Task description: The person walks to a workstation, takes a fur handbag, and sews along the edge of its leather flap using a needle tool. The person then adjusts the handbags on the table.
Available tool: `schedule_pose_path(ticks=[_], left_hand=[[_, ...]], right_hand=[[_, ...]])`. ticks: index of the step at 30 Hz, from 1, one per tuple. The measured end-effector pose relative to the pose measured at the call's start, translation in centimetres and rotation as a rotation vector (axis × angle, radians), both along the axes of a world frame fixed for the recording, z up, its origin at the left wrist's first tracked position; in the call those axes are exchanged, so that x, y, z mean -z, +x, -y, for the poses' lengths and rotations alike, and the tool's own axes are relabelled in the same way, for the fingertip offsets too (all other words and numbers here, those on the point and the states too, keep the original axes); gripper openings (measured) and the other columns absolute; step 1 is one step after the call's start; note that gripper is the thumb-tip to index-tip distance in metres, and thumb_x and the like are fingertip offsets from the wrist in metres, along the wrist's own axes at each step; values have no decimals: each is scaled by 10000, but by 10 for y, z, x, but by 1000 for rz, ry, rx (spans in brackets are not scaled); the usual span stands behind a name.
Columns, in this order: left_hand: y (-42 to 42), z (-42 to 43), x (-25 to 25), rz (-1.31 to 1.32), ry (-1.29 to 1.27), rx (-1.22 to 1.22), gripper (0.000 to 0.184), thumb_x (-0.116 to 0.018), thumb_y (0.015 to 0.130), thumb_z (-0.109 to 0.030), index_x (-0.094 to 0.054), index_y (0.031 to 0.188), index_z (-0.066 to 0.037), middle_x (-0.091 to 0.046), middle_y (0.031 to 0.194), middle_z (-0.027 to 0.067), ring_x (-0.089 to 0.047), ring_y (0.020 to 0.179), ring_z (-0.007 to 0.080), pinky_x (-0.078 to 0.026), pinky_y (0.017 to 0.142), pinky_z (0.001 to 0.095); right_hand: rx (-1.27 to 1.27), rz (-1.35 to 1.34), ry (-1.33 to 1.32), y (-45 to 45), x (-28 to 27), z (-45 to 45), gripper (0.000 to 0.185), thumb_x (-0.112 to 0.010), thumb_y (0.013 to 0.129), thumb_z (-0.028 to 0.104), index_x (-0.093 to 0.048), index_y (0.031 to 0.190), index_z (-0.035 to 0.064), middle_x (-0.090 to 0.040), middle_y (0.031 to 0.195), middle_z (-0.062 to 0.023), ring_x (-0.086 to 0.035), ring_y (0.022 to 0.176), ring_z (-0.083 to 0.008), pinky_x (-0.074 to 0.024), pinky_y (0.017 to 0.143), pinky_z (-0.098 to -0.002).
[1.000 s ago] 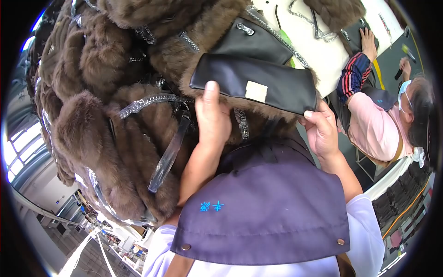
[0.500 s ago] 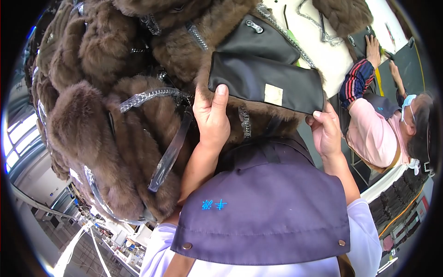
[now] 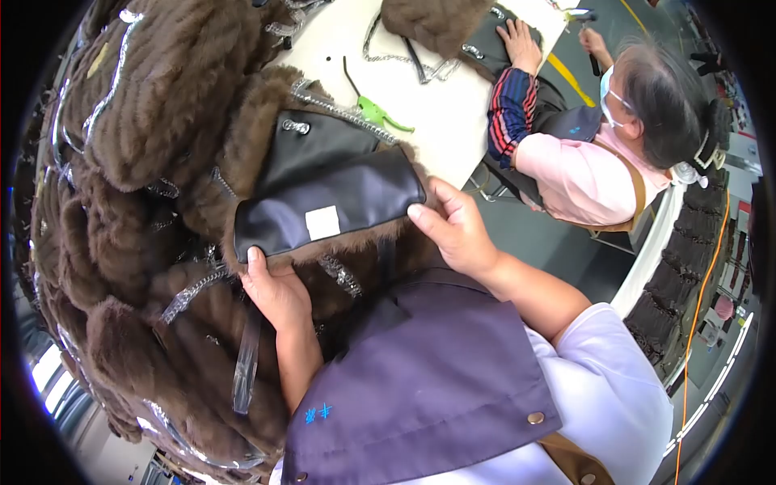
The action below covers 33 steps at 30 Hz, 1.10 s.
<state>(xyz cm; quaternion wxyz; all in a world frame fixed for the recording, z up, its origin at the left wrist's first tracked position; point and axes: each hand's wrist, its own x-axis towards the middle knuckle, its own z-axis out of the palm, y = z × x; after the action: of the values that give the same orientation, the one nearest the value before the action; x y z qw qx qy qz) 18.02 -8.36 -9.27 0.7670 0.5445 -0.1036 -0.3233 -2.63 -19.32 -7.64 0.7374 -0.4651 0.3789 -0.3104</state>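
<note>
A brown fur bag lies opened in front of me, with its black smooth flap lining (image 3: 364, 190) facing up. A small white label (image 3: 322, 223) sits on that lining. My left hand (image 3: 277, 295) pinches the flap's near left corner, thumb on top and fingers beneath. At the right corner my right hand (image 3: 457, 229) grips the same flap, thumb on the black side. Beyond the flap, the bag's black panel (image 3: 323, 149) shows a metal turn-lock. A chain strap (image 3: 343, 115) wrapped in clear plastic runs along its far edge. Most of the bag's body is hidden under the flap.
Heaped brown fur bags (image 3: 153, 105) with plastic-wrapped chains fill the left side. Green thread snips (image 3: 373, 113) lie on the white table (image 3: 323, 73). Across it a co-worker (image 3: 582, 166) rests one hand on another bag (image 3: 432, 28) and holds a tool in the other.
My view has swung to the right, so the scene sits further left and the co-worker shows more fully. Both my hands still hold the flap, now tilted up toward the right.
</note>
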Motion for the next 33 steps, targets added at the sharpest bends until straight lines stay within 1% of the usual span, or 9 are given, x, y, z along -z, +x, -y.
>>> schedule_pose_path(ticks=[5, 7, 8, 11, 12, 15, 21, 28, 33], left_hand=[[-9, 7, -10, -254, -24, 10, 389, -450, 936, -247, -460, 1229, 10, -551, 1190, 134, -553, 1068, 239, -447, 918, 382], [-13, 7, -9, -406, -10, 252, 397, -469, 931, -290, -469, 1207, -5, -555, 1171, 118, -571, 1018, 239, -489, 842, 389], [-24, 12, -10, -368, 115, 332, 408, -440, 938, -367, -473, 1219, -73, -560, 1191, 93, -560, 1054, 227, -497, 811, 373], [-49, 25, -18, -413, 213, 543, 459, -539, 904, -346, -436, 1262, -78, -545, 1189, 63, -556, 1044, 210, -492, 823, 369], [-52, 28, -18, -441, 205, 566, 455, -578, 890, -286, -434, 1268, -75, -544, 1176, 56, -551, 1044, 206, -481, 850, 373], [-54, 32, -19, -420, 185, 558, 445, -634, 851, -146, -451, 1247, -62, -534, 1175, 59, -530, 1068, 208, -443, 916, 372], [-57, 29, -18, -336, 144, 563, 437, -627, 833, -76, -456, 1235, -58, -534, 1162, 67, -513, 1079, 207, -413, 949, 377], [-53, 28, -14, -327, 162, 597, 420, -617, 848, -133, -462, 1225, -33, -533, 1162, 72, -518, 1066, 200, -416, 930, 353], [-51, 27, -22, -353, 98, 545, 414, -616, 846, -127, -469, 1221, -34, -528, 1166, 74, -521, 1059, 196, -409, 936, 353]], right_hand=[[-15, 70, 23, 8, 9, -1, 247, -595, 882, 103, -391, 743, 89, -328, 710, 84, -303, 639, -9, -297, 528, -194], [-27, 83, 58, 10, 8, -6, 254, -598, 873, 96, -389, 730, 87, -323, 711, 76, -305, 641, -15, -300, 528, -200], [-34, 77, 53, 14, 7, -9, 259, -603, 865, 91, -387, 723, 84, -331, 715, 65, -312, 641, -21, -302, 527, -205], [0, 195, 57, 28, 10, -23, 161, -604, 846, 83, -472, 778, 23, -396, 767, 22, -366, 654, -52, -335, 549, -224], [-17, 177, 0, 28, 12, -25, 132, -600, 848, 82, -495, 810, 11, -408, 779, 19, -376, 663, -55, -352, 571, -226], [-47, 146, -54, 27, 12, -26, 111, -596, 848, 81, -525, 852, -4, -429, 794, 13, -393, 682, -59, -376, 605, -231], [-114, 119, 94, 19, 22, -37, 153, -594, 873, 133, -534, 911, -2, -450, 783, 25, -397, 710, -45, -384, 621, -219], [-200, 203, 145, 16, 11, -25, 193, -556, 900, 184, -533, 908, -7, -469, 809, 9, -412, 741, -66, -395, 653, -244], [-253, 91, -38, 17, 4, -21, 222, -551, 909, 190, -530, 842, -20, -475, 784, -42, -427, 726, -96, -399, 648, -266]])
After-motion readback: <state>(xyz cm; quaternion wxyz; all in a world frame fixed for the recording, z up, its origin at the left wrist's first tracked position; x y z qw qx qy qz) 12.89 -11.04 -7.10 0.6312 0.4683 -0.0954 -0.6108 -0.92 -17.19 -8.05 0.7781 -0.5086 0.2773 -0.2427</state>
